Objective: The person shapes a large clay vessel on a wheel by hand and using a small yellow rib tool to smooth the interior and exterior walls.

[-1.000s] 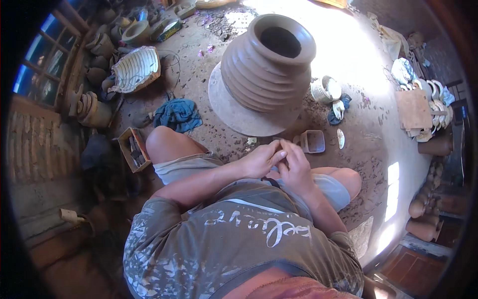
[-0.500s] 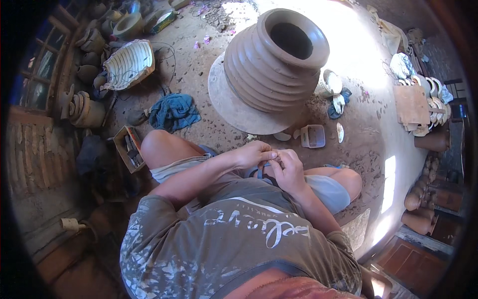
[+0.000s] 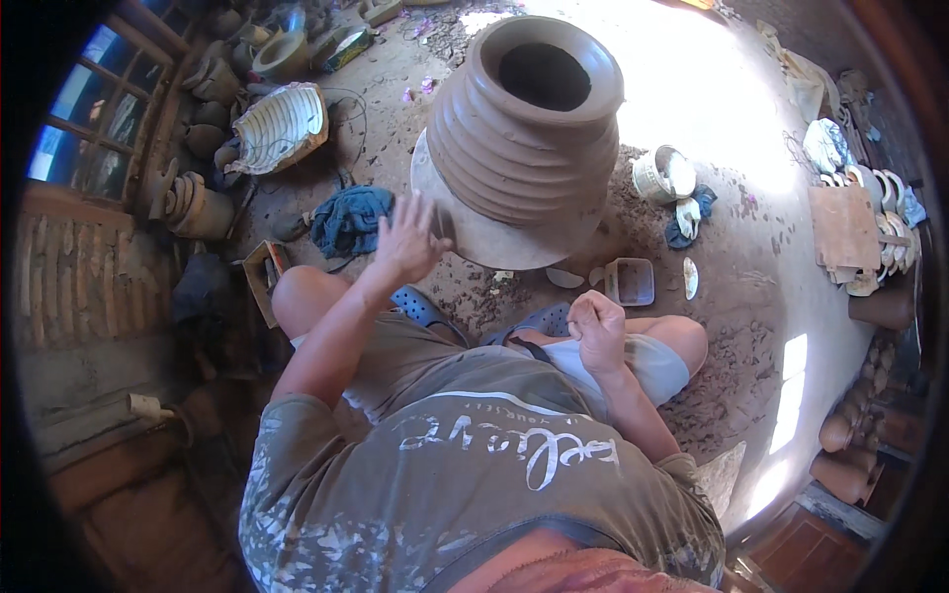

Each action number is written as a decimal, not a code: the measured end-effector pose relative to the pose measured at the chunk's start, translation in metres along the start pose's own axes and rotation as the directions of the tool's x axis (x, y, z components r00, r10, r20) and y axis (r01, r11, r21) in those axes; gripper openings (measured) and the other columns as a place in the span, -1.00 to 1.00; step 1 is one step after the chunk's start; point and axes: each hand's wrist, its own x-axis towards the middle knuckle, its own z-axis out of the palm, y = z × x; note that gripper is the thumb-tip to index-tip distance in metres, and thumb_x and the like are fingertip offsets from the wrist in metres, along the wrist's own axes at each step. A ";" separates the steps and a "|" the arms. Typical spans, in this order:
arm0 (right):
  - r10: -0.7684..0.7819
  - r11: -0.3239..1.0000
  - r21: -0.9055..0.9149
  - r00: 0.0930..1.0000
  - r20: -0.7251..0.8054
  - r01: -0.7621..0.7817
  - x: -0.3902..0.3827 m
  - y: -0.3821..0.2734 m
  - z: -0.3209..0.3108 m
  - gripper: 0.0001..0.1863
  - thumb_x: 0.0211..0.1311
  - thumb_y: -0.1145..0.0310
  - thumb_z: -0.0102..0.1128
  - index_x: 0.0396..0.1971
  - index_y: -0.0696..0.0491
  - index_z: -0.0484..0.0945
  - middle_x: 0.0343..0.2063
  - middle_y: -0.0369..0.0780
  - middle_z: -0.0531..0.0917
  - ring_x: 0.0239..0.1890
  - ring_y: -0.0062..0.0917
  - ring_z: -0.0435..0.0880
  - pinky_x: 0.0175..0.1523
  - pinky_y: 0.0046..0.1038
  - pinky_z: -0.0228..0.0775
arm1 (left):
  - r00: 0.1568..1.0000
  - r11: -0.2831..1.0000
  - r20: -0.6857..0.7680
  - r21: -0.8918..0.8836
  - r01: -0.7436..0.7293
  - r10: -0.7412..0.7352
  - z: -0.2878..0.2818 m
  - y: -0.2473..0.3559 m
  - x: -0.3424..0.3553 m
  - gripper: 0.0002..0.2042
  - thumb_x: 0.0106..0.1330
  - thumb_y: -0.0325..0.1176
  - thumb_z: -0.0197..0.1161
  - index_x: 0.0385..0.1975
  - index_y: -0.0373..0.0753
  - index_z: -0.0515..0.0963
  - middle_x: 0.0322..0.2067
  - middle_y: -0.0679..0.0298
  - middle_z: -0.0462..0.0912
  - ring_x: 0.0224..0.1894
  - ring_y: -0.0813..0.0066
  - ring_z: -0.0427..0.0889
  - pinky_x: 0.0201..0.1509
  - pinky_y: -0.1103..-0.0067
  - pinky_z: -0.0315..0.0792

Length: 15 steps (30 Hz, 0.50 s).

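A large ridged brown clay pot (image 3: pixel 519 138) with a wide dark mouth stands on a round pale wheel disc (image 3: pixel 435 203) in front of me. My left hand (image 3: pixel 409 240) is raised with its fingers spread, at the disc's near left edge in the picture; whether it touches the disc I cannot tell. Above my right knee, my right hand (image 3: pixel 598 326) is curled closed. What it holds, if anything, is hidden by the fingers. Close to it are a clear plastic tub (image 3: pixel 631 283) and a pale curved piece (image 3: pixel 564 279) on the floor.
A blue cloth (image 3: pixel 352 221) lies left of the disc, beside a box of tools (image 3: pixel 261 282). A white bucket (image 3: pixel 662 175) and a dark blue rag (image 3: pixel 682 233) sit to the right. Beyond the cloth rests a ribbed white mould (image 3: pixel 282 128). Clay pots (image 3: pixel 838 431) line the right side.
My hands were together over my lap and have parted. The left moved out toward the disc with its fingers spread; the right shifted slightly right and is closed. The view has tilted a little.
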 end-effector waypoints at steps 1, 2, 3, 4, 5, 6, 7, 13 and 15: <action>-0.022 1.000 -0.003 0.999 -0.027 0.022 0.003 0.001 -0.002 -0.65 0.57 0.12 0.25 -0.28 0.13 0.66 -0.65 -0.48 0.39 -0.59 -0.84 0.26 -0.51 -0.64 0.03 | 0.997 0.996 0.072 -0.077 -0.036 0.042 0.006 0.007 -0.001 -0.06 0.42 0.22 0.20 0.59 -0.33 0.04 0.63 -0.09 -0.09 0.66 -0.16 -0.11 0.58 -0.16 0.02; -0.029 1.000 0.005 0.998 -0.056 0.029 0.006 0.001 -0.004 -0.65 0.58 0.12 0.23 -0.27 0.12 0.66 -0.63 -0.47 0.40 -0.57 -0.85 0.27 -0.50 -0.65 0.04 | 0.996 0.998 0.077 -0.051 -0.031 0.035 0.012 0.013 -0.004 0.01 0.37 0.31 0.19 0.59 -0.34 0.03 0.63 -0.12 -0.11 0.66 -0.17 -0.12 0.58 -0.17 0.02; -0.037 0.999 0.011 0.995 -0.089 0.038 0.011 -0.002 -0.006 -0.65 0.59 0.12 0.22 -0.27 0.12 0.65 -0.60 -0.47 0.42 -0.56 -0.85 0.27 -0.49 -0.66 0.04 | 0.996 0.999 0.082 -0.026 -0.030 0.032 0.015 0.021 -0.009 0.09 0.32 0.40 0.18 0.59 -0.36 0.01 0.63 -0.15 -0.12 0.66 -0.18 -0.13 0.58 -0.18 0.01; -0.044 0.999 0.016 0.992 -0.122 0.047 0.016 -0.005 -0.007 -0.65 0.60 0.12 0.21 -0.26 0.11 0.64 -0.58 -0.46 0.43 -0.54 -0.86 0.28 -0.48 -0.67 0.05 | 0.996 1.000 0.086 -0.001 -0.029 0.029 0.016 0.026 -0.010 0.16 0.26 0.49 0.17 0.59 -0.38 0.00 0.62 -0.18 -0.14 0.66 -0.19 -0.14 0.58 -0.18 0.01; -0.060 0.998 -0.018 0.993 -0.102 0.059 0.020 -0.010 -0.009 -0.68 0.58 0.14 0.23 -0.20 0.14 0.64 -0.54 -0.44 0.48 -0.51 -0.83 0.35 -0.45 -0.64 0.12 | 0.995 0.999 0.099 -0.031 -0.022 0.025 0.016 0.026 -0.008 0.24 0.17 0.54 0.22 0.60 -0.38 0.00 0.61 -0.25 -0.15 0.65 -0.21 -0.12 0.60 -0.12 0.01; -0.073 0.996 -0.053 0.994 -0.082 0.069 0.023 -0.015 -0.011 -0.69 0.56 0.17 0.26 -0.14 0.17 0.64 -0.50 -0.41 0.52 -0.48 -0.80 0.41 -0.43 -0.62 0.20 | 0.996 0.999 0.084 -0.005 -0.038 0.038 0.013 0.029 -0.008 0.20 0.20 0.53 0.20 0.58 -0.38 0.04 0.58 -0.27 -0.07 0.63 -0.22 -0.03 0.58 -0.09 0.06; -0.085 0.993 -0.088 0.994 -0.061 0.079 0.026 -0.018 -0.012 -0.69 0.54 0.20 0.28 -0.08 0.20 0.64 -0.45 -0.38 0.57 -0.45 -0.76 0.48 -0.40 -0.59 0.28 | 0.996 0.998 0.070 0.021 -0.054 0.052 0.010 0.032 -0.008 0.17 0.23 0.52 0.19 0.57 -0.38 0.07 0.56 -0.29 0.02 0.60 -0.23 0.06 0.57 -0.07 0.12; -0.287 0.747 -0.540 0.921 0.263 0.387 0.026 -0.019 0.005 -0.41 0.27 0.35 0.46 0.25 0.26 0.51 -0.23 -0.05 0.69 -0.18 -0.18 0.73 -0.09 -0.32 0.58 | 0.955 0.703 0.231 -0.710 0.037 0.184 -0.013 0.084 -0.015 -0.20 0.55 0.37 -0.13 0.24 -0.39 0.49 0.02 -0.08 0.66 -0.01 0.14 0.73 0.02 0.27 0.60; -0.301 0.665 -0.598 0.894 0.333 0.447 0.021 -0.022 0.015 -0.54 0.24 0.34 0.45 0.07 0.24 0.59 -0.31 -0.04 0.64 -0.24 -0.09 0.67 -0.15 -0.24 0.57 | 0.912 0.392 0.238 -0.915 0.096 0.333 -0.022 0.109 -0.030 -0.24 0.61 0.34 -0.23 0.12 -0.36 0.55 -0.17 0.06 0.71 -0.22 0.32 0.72 -0.19 0.41 0.59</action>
